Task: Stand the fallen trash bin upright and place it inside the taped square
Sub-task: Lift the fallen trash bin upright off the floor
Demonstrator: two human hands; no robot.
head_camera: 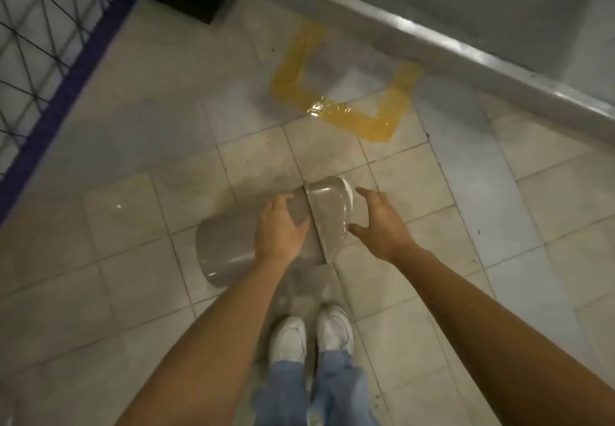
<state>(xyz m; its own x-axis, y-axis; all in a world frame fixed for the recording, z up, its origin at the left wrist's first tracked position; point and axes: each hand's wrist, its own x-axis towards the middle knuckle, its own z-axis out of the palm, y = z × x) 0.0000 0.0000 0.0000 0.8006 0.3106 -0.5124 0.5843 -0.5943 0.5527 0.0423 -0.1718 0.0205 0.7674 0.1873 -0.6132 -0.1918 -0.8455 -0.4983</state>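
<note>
the grey trash bin lies on its side on the tiled floor, just ahead of the person's white sneakers. its long axis runs from lower left to upper right, with the rounded base end toward the lower left and the lid end toward the upper right, roughly aimed at the yellow taped square. the glossy domed lid sits on the upper right end, with a pale edge showing at its far tip; whether anything is inside the bin cannot be seen. the left hand rests on the bin's body just beside the lid seam, fingers spread and curved over the surface. the right hand is at the lid's right side, fingers wide apart, thumb near the lid's lower edge, not clearly closed on it. the taped square lies well apart from the bin, beside the grey wall base, with nothing inside it. a wire grid panel stands at the far left.
</note>
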